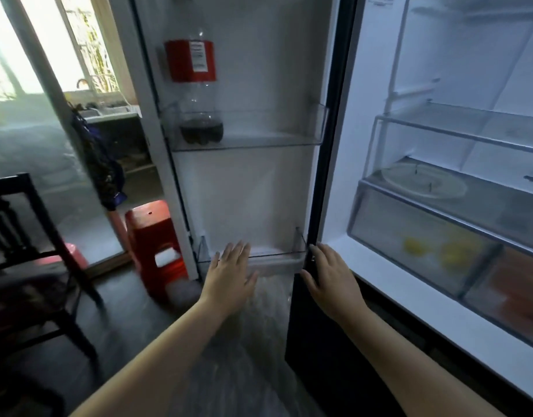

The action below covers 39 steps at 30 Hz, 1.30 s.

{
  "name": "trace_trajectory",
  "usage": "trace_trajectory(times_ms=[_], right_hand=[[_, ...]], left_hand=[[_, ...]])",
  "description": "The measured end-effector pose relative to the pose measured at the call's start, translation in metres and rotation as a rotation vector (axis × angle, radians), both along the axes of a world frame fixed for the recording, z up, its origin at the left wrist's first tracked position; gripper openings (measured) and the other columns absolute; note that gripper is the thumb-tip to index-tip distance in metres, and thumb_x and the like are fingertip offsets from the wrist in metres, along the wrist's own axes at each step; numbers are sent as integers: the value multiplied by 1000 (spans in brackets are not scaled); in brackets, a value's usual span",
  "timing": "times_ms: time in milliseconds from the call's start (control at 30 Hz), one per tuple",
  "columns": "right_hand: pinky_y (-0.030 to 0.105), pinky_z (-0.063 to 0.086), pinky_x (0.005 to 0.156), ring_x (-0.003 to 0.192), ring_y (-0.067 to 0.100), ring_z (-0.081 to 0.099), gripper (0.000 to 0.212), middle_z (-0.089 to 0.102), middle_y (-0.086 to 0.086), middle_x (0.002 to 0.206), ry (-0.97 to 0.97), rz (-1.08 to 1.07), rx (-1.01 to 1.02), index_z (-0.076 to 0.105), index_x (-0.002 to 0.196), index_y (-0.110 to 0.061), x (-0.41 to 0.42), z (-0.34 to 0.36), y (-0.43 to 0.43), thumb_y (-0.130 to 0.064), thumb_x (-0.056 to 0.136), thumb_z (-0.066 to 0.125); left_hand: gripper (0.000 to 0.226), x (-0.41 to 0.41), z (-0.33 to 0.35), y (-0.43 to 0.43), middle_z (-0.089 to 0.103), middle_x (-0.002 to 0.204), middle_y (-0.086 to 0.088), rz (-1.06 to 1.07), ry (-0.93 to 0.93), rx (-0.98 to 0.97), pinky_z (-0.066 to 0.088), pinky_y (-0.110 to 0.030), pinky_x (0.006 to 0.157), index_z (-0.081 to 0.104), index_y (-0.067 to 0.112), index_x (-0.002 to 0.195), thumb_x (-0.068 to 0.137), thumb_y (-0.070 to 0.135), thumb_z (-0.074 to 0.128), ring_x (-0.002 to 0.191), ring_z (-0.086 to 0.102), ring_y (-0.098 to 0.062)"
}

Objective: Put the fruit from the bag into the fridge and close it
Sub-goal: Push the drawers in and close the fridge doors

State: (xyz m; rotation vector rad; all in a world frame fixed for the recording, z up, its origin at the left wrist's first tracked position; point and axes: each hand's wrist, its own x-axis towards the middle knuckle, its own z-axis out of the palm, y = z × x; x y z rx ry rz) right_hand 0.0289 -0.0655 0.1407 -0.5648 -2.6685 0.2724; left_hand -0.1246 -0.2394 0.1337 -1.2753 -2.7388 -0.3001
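Clear plastic forms the lower door bin (277, 260), and the left hand (232, 266) lies flat against its front wall, palm down, wrist straight, forearm reaching up from the lower left. Its grip is spread: fingers straight and slightly fanned, thumb out to the right, curled round nothing. The right hand (328, 275) is just beside it, laid on the dark vertical edge (322, 191) of the open fridge door (259, 191). Its fingers are also straight and point upward, the thumb angles left toward the bin, and the grip is relaxed rather than pinching.

Yellow fruit (453, 255), rounded and blurred, sits inside the fridge (364, 115) in the left half of the translucent crisper drawer (394, 266) at the bottom. Orange fruit (512, 290) fills the right half (its shapes are too smeared to count). A round glass plate (421, 183) lies on the glass shelf above the drawer.

On the door, a tall clear bottle (199, 85) with a red label and a little dark liquid at its base stands upright in the upper door bin (259, 139). A glossy red plastic stool (155, 245) stands on the floor left of the door, and a dark slatted chair (27, 251) sits farther left.
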Motion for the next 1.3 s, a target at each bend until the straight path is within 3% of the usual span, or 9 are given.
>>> trace_trajectory(times_ms=[67, 200, 333, 467, 767, 933, 1067, 1200, 1300], right_hand=[[30, 15, 115, 141, 22, 24, 65, 30, 7, 152, -32, 33, 9, 29, 146, -11, -21, -1, -15, -48, 95, 41], [34, 18, 117, 142, 21, 21, 66, 26, 4, 154, -82, 103, -16, 23, 148, -15, -62, -8, -45, -50, 95, 40], [34, 11, 118, 145, 19, 10, 67, 16, 2, 157, -143, 140, -51, 16, 150, -16, -102, -24, -74, -52, 96, 34], [33, 3, 118, 146, 21, 5, 84, 14, 6, 158, -216, 177, -41, 14, 150, -13, -138, -48, -95, -61, 82, 5], [48, 23, 114, 141, 32, 23, 72, 29, 13, 152, -303, 100, -1, 28, 145, -4, -167, -81, -117, -44, 86, 19], [44, 24, 115, 142, 29, 22, 62, 33, 11, 150, -297, 40, 29, 26, 147, -11, -166, -83, -122, -35, 90, 35], [43, 19, 117, 144, 26, 15, 58, 28, 10, 153, -235, 7, 17, 26, 147, -12, -149, -88, -130, -29, 95, 46], [40, 24, 116, 144, 23, 17, 54, 31, 7, 152, -154, -21, -23, 33, 144, -13, -122, -92, -131, -33, 94, 39], [42, 32, 112, 140, 25, 28, 50, 40, 10, 146, -81, -46, -25, 44, 138, -9, -101, -90, -134, -29, 93, 45]], left_hand=[[63, -12, -2, -22, 9, 158, -1, 27, -16, 3, 6, -39, 117, 10, 16, 150, 97, 43, 31, 145, 4, -19], [73, -41, -10, -54, 9, 158, -4, 41, -22, 6, 1, -37, 116, 11, 15, 150, 88, 52, 11, 146, 4, -20], [63, -75, -33, -76, 2, 159, 0, -8, -84, -4, -5, -32, 116, 5, 18, 151, 98, 42, 31, 144, -7, -14], [64, -106, -54, -87, 2, 159, 1, -111, -147, -27, -1, -30, 118, 5, 19, 151, 97, 40, 33, 144, -8, -12], [67, -135, -78, -96, 8, 158, 3, -261, -136, 38, 2, -29, 118, 12, 17, 150, 95, 41, 39, 145, -1, -14], [67, -130, -81, -101, 5, 158, 2, -310, -142, 66, -1, -28, 117, 10, 18, 150, 94, 40, 41, 144, -7, -11], [68, -118, -86, -109, -7, 155, 7, -366, -141, 64, -1, -30, 118, 0, 22, 148, 95, 39, 40, 141, -17, -9], [70, -97, -89, -111, -21, 148, 10, -446, -116, -9, -10, -30, 116, -12, 23, 142, 96, 39, 39, 138, -26, -10], [80, -83, -96, -108, -2, 154, 0, -544, -41, -26, 12, -38, 117, 3, 16, 147, 88, 40, 51, 143, -3, -17]])
